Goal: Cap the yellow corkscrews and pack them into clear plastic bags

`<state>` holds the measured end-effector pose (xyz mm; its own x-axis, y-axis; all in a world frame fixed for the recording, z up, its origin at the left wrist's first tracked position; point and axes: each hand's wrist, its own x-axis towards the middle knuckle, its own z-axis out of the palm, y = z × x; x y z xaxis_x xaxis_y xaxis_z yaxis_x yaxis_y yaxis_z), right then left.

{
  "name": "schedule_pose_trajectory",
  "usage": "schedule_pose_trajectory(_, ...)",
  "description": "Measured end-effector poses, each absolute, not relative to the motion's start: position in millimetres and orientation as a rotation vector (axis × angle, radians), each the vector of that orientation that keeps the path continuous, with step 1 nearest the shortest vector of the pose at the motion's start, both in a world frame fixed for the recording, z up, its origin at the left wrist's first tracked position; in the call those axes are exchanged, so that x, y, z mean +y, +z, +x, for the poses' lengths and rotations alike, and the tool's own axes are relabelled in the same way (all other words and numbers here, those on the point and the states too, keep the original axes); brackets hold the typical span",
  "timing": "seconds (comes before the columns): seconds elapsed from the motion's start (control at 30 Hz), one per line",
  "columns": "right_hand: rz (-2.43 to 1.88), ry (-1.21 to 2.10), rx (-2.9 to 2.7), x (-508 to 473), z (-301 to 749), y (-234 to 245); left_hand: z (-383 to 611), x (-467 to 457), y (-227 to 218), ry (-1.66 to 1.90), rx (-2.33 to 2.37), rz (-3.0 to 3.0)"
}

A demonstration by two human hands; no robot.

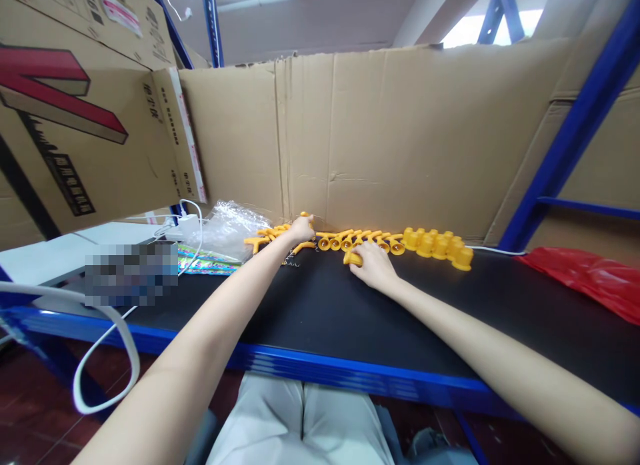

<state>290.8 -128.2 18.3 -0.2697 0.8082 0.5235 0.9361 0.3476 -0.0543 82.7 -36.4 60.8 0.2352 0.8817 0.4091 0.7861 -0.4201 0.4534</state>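
Note:
My left hand [302, 229] reaches to the back of the black shelf, its fingers closed around a yellow corkscrew handle [305, 214], mostly hidden by the fingers. Below it lie more yellow corkscrew handles [257, 241], some with metal spirals [291, 257] showing. Nearer to me, my right hand [376, 265] grips a yellow bell-shaped cup [353, 258], tilted on its side just above or on the shelf. Behind this hand runs a row of yellow corkscrews [336, 243] with cups, their round openings facing me. To the right, several yellow cups [434, 244] stand close together, upright.
A tall cardboard sheet [400, 138] closes off the back. Clear plastic bags [227, 228] and a white cable [127, 345] are at left, below a large carton [95, 132]. Red plastic [585, 278] lies at right. A blue metal edge [350, 375] borders the black shelf [320, 312].

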Motion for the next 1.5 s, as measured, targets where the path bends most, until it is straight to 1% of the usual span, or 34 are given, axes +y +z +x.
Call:
schedule_pose_trajectory(0.13,-1.745,0.041,-1.943,-124,285,42,72,-63,66,1.152,1.662,2.444)
schedule_pose_trajectory(0.27,-1.690,0.366,-1.796,-118,273,58,65,-86,59,1.236,1.563,2.659)
schedule_pose_trajectory(0.37,-1.586,0.496,-1.756,-113,263,50,60,-98,51,1.198,1.619,2.685)
schedule_pose_trajectory(0.47,-1.515,0.561,-1.843,-113,261,33,57,-107,44,1.083,1.715,2.699)
schedule_pose_trajectory(0.57,-1.465,0.541,-1.998,-119,266,27,57,-115,43,0.882,1.810,2.729)
schedule_pose_trajectory(0.67,-1.475,0.454,-2.165,-128,274,35,59,-118,46,0.729,1.919,2.747)
schedule_pose_trajectory(0.77,-1.520,0.401,-2.283,-134,279,44,61,-117,45,0.756,1.986,2.814)
schedule_pose_trajectory(0.9,-1.526,0.282,-2.360,-129,287,45,61,-111,35,0.862,1.947,2.799)
schedule_pose_trajectory(1.03,-1.523,0.301,-2.350,-121,294,40,58,-106,29,0.774,1.818,2.732)
schedule_pose_trajectory(1.2,-1.483,0.210,-2.262,-122,291,39,58,-107,30,0.702,1.626,2.834)
schedule_pose_trajectory(1.5,-1.591,0.142,-2.161,-121,288,38,55,-102,25,0.697,1.668,2.845)
